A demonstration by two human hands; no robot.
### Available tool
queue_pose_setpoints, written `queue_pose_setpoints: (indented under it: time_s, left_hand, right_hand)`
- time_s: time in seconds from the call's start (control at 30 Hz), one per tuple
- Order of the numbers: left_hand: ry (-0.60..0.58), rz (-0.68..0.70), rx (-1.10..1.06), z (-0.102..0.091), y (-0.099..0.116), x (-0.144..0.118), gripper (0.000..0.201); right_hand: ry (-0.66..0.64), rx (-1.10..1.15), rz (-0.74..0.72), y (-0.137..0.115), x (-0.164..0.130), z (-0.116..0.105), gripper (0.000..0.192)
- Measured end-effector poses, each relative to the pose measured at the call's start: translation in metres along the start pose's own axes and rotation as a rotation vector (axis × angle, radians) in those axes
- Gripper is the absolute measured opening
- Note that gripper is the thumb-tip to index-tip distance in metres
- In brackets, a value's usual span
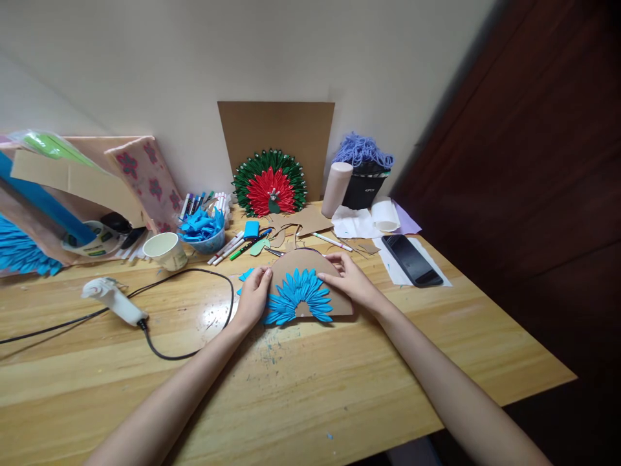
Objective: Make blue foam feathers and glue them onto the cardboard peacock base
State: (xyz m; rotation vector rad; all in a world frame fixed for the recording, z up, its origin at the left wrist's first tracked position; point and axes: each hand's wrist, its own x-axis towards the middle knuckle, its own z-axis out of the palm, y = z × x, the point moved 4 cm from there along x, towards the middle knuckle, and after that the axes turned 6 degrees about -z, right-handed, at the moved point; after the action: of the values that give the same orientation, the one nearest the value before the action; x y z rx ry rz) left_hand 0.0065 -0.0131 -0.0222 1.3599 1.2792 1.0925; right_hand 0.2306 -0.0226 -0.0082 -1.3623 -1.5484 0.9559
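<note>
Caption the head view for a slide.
Left hand and right hand hold a blue-petalled cardboard semicircle, a red-and-green peacock behind.

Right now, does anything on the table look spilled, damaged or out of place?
Small blue specks litter the tabletop in front of the petalled cardboard, like stray residue; behind it, loose markers lie strewn among scraps, looking untidy.

Left hand [255, 298] and right hand [353, 283] both bare, fingers [330, 279] slim. Left forearm [182, 391] and right forearm [436, 366] bare too, slender, smooth outline, tapering to narrow wrists [382, 303]. Nail detail too small to tell.
</note>
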Motion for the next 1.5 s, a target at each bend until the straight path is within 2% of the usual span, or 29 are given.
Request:
queue_pose_setpoints:
  time_s: [0.2,0.5,0.73,0.9,1.0,1.5]
  left_hand:
    - [-0.011,-0.001,-0.04,0.0,0.002,-0.001,0.023]
    - [-0.021,-0.028,-0.094,0.0,-0.001,-0.001,0.024]
    - [-0.017,-0.016,-0.094,0.0,-0.002,-0.001,0.023]
    - [-0.016,-0.004,-0.084,0.0,-0.002,-0.001,0.023]
    - [-0.017,-0.004,-0.076,0.0,-0.001,-0.002,0.023]
    - [-0.015,-0.005,-0.033,0.0,0.002,-0.004,0.023]
  right_hand:
    - [-0.214,0.31,0.064,-0.009,-0.005,0.013,0.047]
    - [-0.197,0.48,0.139,-0.007,-0.006,0.017,0.036]
    - [-0.251,0.473,0.142,-0.009,-0.008,0.017,0.045]
    - [-0.265,0.497,0.149,-0.009,-0.008,0.015,0.039]
    - [-0.305,0.484,0.134,-0.011,-0.009,0.014,0.048]
    - [-0.306,0.485,0.103,-0.011,-0.009,0.016,0.055]
